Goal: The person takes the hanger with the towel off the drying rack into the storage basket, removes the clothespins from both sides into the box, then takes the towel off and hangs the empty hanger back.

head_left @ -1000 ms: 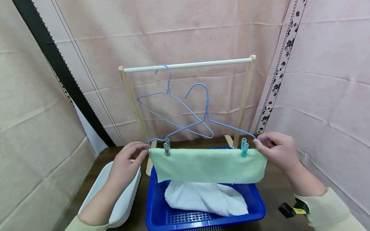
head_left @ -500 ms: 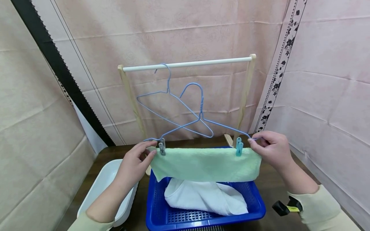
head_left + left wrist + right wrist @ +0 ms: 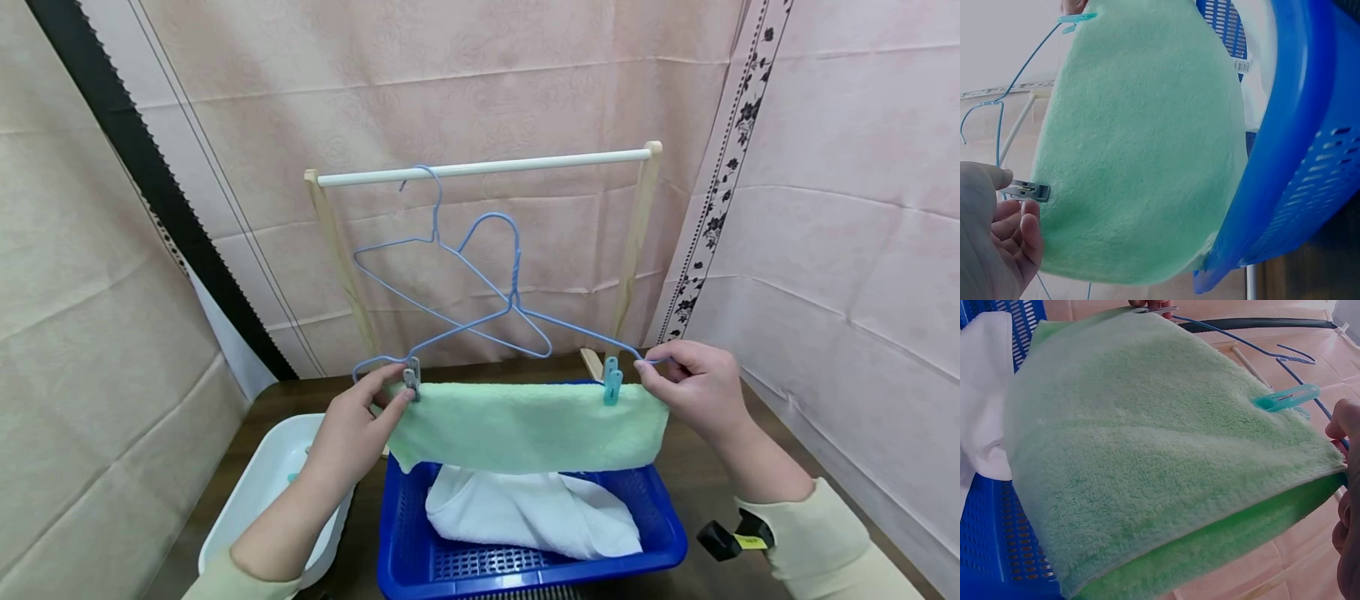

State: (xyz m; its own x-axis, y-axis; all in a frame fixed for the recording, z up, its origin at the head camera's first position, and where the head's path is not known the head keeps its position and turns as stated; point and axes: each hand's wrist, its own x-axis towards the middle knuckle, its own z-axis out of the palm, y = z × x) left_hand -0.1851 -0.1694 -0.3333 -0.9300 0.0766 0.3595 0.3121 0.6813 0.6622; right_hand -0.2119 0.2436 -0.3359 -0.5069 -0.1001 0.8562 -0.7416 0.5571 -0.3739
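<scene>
A light green towel (image 3: 525, 429) hangs folded over the lower bar of a blue wire hanger (image 3: 465, 330). A grey clothespin (image 3: 412, 377) clips it near the left end and a teal clothespin (image 3: 612, 383) near the right. My left hand (image 3: 352, 429) has thumb and fingers on either side of the grey clothespin, as the left wrist view also shows. At the other end, my right hand (image 3: 697, 387) pinches the hanger's right corner between thumb and index finger. The towel's lower edge hangs over the blue basket (image 3: 667, 533).
A white towel (image 3: 532, 512) lies in the basket. Behind, a second blue hanger (image 3: 397, 243) hangs from the white rod (image 3: 480, 169) of a wooden-post rack. A white tray (image 3: 255, 467) with small teal pieces stands at the left, partly behind my left forearm.
The hanger and towel have shifted left, my right hand moving with them. My left hand has moved right, from the towel's left corner to the grey clothespin.
</scene>
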